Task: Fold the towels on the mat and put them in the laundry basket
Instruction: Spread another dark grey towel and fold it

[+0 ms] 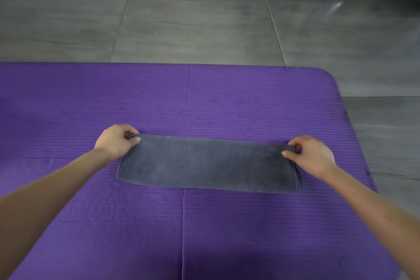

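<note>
Both hands, left hand [117, 141] and right hand [312, 154], pinch folded grey towel [206, 163] corners on purple mat [227, 102].

Grey tiled floor [193, 18], purple ribbed mat [227, 102] spread flat on it, folded grey towel [209, 163] lying on mat

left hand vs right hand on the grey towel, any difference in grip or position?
The left hand pinches the towel's far-left corner; the right hand pinches its far-right corner. The left hand sits slightly farther up the purple mat than the right hand. The left hand curls over its corner; the right hand shows its thumb flat on top. Both grip the far edge, wrists bare.
</note>
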### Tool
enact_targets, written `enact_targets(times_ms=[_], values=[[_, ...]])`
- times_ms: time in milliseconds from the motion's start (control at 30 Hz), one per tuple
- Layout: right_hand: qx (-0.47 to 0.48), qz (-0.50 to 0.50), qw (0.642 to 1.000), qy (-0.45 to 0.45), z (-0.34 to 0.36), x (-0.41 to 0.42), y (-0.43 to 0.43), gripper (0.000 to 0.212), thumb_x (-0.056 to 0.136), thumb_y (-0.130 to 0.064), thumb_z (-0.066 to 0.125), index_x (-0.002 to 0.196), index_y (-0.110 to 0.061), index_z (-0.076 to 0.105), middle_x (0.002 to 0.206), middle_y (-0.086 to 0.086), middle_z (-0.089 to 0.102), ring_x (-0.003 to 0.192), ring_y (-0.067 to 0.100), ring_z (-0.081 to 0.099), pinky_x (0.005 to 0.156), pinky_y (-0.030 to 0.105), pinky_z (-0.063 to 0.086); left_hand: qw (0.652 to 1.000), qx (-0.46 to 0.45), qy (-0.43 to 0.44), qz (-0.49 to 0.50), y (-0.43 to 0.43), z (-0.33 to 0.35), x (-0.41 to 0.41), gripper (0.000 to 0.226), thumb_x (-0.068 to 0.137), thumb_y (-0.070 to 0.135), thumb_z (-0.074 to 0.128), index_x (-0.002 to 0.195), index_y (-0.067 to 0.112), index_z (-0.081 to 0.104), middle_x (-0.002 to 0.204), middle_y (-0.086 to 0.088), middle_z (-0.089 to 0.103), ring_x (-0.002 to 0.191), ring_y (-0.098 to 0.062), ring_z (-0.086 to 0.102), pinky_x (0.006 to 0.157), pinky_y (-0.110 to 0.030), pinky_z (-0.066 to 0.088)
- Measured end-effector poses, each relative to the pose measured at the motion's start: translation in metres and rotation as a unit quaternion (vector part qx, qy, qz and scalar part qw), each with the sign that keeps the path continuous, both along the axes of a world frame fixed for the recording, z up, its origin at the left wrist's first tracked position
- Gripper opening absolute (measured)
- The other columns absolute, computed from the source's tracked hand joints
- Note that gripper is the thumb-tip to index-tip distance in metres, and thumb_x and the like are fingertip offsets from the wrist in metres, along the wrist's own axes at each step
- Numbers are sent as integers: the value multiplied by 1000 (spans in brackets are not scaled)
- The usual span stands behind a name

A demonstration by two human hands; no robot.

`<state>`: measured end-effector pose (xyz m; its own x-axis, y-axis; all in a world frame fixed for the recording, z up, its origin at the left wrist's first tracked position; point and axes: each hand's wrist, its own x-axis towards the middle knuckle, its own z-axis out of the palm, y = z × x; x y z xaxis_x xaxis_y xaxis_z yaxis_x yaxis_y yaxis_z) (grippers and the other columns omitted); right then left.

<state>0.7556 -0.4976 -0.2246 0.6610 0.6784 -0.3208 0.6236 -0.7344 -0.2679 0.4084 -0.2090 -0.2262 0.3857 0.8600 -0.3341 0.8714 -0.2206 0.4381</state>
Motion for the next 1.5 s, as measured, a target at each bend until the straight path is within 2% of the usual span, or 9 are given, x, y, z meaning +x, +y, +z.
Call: enact_targets(times_ms=[167, 267, 400, 600, 767, 900, 1133, 1333, 1500], values=[[-5, -7, 995, 97, -12, 3, 2, 23, 87, -30, 62, 109, -22, 60, 96, -3, 63, 96, 20, 59, 80, 32, 45, 991, 46, 77, 99, -22, -11, -1, 39, 85, 33, 64, 109, 3, 56, 111, -25, 57, 105, -44, 53, 87, -43, 42], [-44, 18, 994, 103, -8, 4, 2, 6, 88, -32, 59, 89, -26, 60, 89, -5, 62, 90, 21, 60, 73, 32, 43, 968, -95, 42, 227, -37, -10, -15, 55, 82, 44, 65, 109, -3, 53, 114, -21, 58, 100, -40, 56, 79, -43, 48], [-112, 13, 991, 72, 3, -10, -6, 16, 85, -32, 57, 76, -18, 57, 80, -2, 62, 79, 21, 58, 64, 31, 42, 857, -343, -132, 363, -59, 4, -23, 36, 85, 26, 67, 109, 6, 48, 95, -16, 53, 74, -25, 56, 50, -30, 55], [-187, -28, 975, 120, 15, -58, -50, 31, 77, -34, 61, 58, -15, 48, 58, -3, 50, 67, 20, 54, 51, 27, 35, 819, -329, -253, 397, -37, 5, 13, 13, 87, 2, 59, 82, 9, 50, 93, -12, 57, 56, -18, 64, 34, -21, 48], [-135, -130, 939, 288, 10, -127, -68, 27, 74, -21, 61, 50, -11, 54, 41, -3, 52, 44, 12, 54, 46, 20, 36, 839, -233, -411, 269, -20, 24, 99, 56, 84, 3, 66, 133, 10, 39, 101, -6, 61, 88, -17, 60, 76, -25, 51], [-95, -229, 890, 383, 12, -165, -65, 16, 80, -21, 58, 68, -12, 59, 60, 1, 61, 49, 11, 54, 41, 19, 33, 986, 80, -138, -58, -37, 31, 110, 53, 82, 10, 62, 132, 13, 46, 125, -11, 55, 114, -28, 53, 97, -36, 41], [16, -371, 750, 547, 19, -176, -67, 10, 85, -9, 56, 90, -3, 62, 73, 10, 62, 71, 22, 62, 60, 32, 57, 746, 215, -119, -619, -165, 18, 21, 39, 69, 11, 65, 106, 20, 62, 95, -1, 59, 86, -20, 53, 77, -31, 47], [38, -507, 583, 634, 37, -170, -60, 7, 84, -3, 55, 78, 1, 54, 61, 17, 62, 60, 26, 61, 47, 32, 56, 761, 249, -75, -595, -222, -2, -11, 84, 61, 54, 77, 130, 22, 42, 110, -1, 59, 105, -16, 45, 91, -29, 48], [55, -516, 523, 676, 58, -162, -56, 13, 82, -6, 58, 82, 8, 58, 66, 21, 64, 48, 28, 65, 42, 31, 55, 807, 250, -201, -496, -227, -4, 5, 60, 66, 28, 73, 118, 14, 47, 97, -4, 64, 92, -16, 50, 75, -30, 54]])
